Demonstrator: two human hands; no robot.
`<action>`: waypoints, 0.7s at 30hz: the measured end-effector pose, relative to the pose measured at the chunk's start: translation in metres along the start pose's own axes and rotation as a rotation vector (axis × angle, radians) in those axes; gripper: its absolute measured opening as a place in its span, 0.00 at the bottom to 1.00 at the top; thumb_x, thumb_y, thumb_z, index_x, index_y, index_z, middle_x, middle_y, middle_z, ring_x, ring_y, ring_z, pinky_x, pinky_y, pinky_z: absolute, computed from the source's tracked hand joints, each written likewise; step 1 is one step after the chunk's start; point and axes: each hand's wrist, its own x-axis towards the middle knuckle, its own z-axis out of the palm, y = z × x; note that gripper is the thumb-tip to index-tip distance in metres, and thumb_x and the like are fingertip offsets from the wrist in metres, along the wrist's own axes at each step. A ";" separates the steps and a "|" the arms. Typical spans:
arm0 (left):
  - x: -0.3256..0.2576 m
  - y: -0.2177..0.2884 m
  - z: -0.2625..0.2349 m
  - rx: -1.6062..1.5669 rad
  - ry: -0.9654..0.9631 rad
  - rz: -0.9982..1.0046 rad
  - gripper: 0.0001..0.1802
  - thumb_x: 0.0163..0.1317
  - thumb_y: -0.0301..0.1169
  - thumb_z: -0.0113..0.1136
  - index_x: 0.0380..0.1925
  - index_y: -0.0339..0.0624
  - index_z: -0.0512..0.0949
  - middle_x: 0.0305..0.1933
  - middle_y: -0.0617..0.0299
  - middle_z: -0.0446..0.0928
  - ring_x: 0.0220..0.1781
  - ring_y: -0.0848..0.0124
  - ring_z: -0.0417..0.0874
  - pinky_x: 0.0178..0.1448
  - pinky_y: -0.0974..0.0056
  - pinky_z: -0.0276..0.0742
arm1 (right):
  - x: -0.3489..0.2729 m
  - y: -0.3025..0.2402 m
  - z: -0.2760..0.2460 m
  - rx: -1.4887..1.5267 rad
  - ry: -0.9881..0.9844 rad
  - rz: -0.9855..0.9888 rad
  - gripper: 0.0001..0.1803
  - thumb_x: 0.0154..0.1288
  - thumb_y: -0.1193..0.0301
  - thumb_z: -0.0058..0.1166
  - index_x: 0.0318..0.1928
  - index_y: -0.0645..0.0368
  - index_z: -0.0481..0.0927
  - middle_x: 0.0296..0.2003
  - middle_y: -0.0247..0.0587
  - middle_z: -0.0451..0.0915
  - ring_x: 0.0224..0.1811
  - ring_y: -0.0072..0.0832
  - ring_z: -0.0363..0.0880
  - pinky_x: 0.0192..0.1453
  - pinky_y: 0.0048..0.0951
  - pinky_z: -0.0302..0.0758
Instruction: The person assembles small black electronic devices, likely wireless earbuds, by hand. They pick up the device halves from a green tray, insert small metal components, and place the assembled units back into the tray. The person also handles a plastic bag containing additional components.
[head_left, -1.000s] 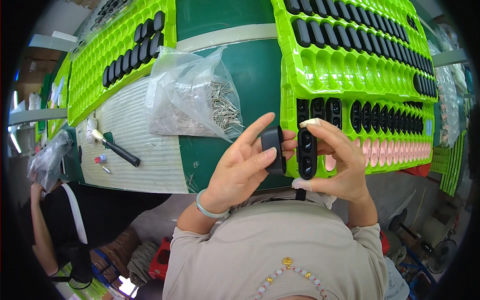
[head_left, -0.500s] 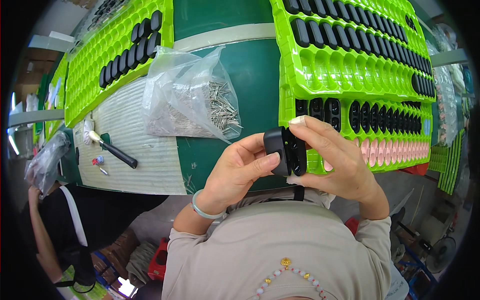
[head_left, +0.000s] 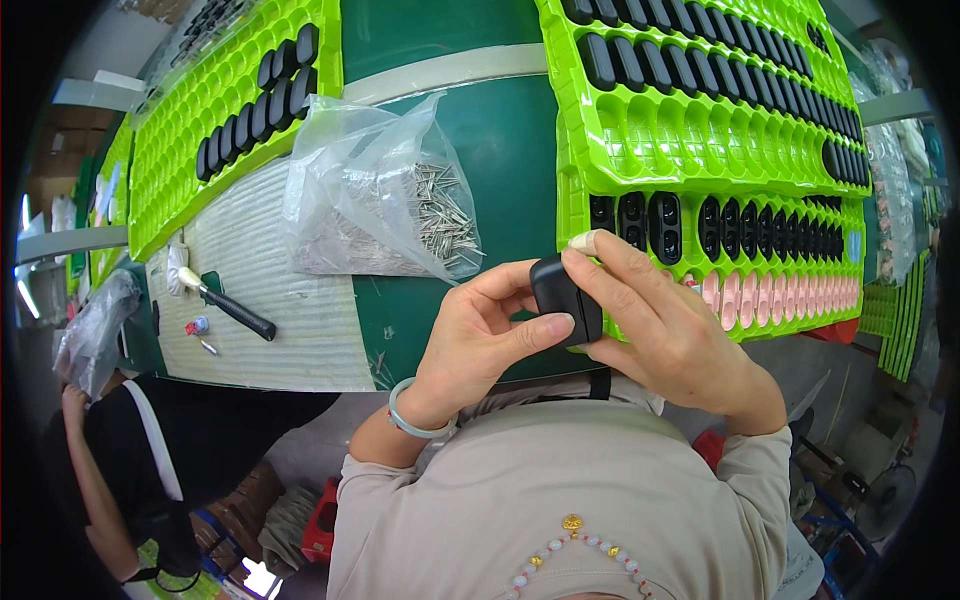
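Note:
Between my hands, over the table's front edge, is a small black earbud charging case (head_left: 567, 300) with its lid closed or nearly so. My left hand (head_left: 490, 325) grips one side, thumb across the front. With its fingers and thumb, my right hand (head_left: 660, 320) holds the other side; a pale wrap covers one fingertip. Just beyond them, a green tray (head_left: 700, 265) holds black case parts (head_left: 665, 228) and a row of pink parts (head_left: 762, 300). Stacked over its far part is another green tray (head_left: 690, 140) with rows of closed black cases (head_left: 655, 68).
A clear bag of metal pins (head_left: 385, 200) lies on the green table (head_left: 500, 120). Left of it, a black-handled hammer (head_left: 235, 310) rests on a ribbed mat (head_left: 300, 330). Another green tray (head_left: 170, 190) with black cases stands far left. A co-worker's arm (head_left: 95, 480) shows at lower left.
The charging case was open half a second ago; its two halves have come together under my right fingers. Both hands still hold it in about the same place.

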 end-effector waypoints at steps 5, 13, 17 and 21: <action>0.002 0.001 -0.005 -0.072 -0.022 -0.093 0.23 0.55 0.23 0.64 0.52 0.32 0.71 0.48 0.59 0.76 0.50 0.73 0.77 0.56 0.65 0.73 | -0.003 0.009 0.005 0.216 0.067 0.063 0.36 0.42 0.79 0.61 0.57 0.62 0.69 0.56 0.51 0.68 0.51 0.45 0.75 0.47 0.36 0.77; 0.002 -0.006 -0.005 0.028 -0.049 0.025 0.22 0.56 0.23 0.64 0.51 0.32 0.72 0.47 0.60 0.77 0.48 0.74 0.78 0.53 0.67 0.75 | -0.002 -0.008 0.001 0.080 -0.009 0.126 0.39 0.38 0.84 0.61 0.57 0.60 0.68 0.56 0.50 0.66 0.54 0.45 0.72 0.51 0.38 0.74; 0.002 -0.006 -0.007 -0.080 -0.075 -0.079 0.23 0.57 0.24 0.63 0.52 0.33 0.71 0.48 0.59 0.77 0.48 0.73 0.78 0.53 0.66 0.75 | -0.009 0.012 0.004 0.355 0.050 0.122 0.39 0.38 0.80 0.67 0.58 0.64 0.68 0.56 0.56 0.67 0.56 0.47 0.71 0.53 0.34 0.75; 0.002 -0.009 -0.010 -0.282 -0.164 -0.138 0.29 0.58 0.27 0.62 0.59 0.34 0.65 0.51 0.58 0.75 0.51 0.72 0.77 0.55 0.65 0.75 | -0.014 0.020 0.012 0.808 0.131 0.220 0.39 0.41 0.77 0.71 0.57 0.65 0.69 0.58 0.50 0.68 0.56 0.34 0.73 0.55 0.31 0.75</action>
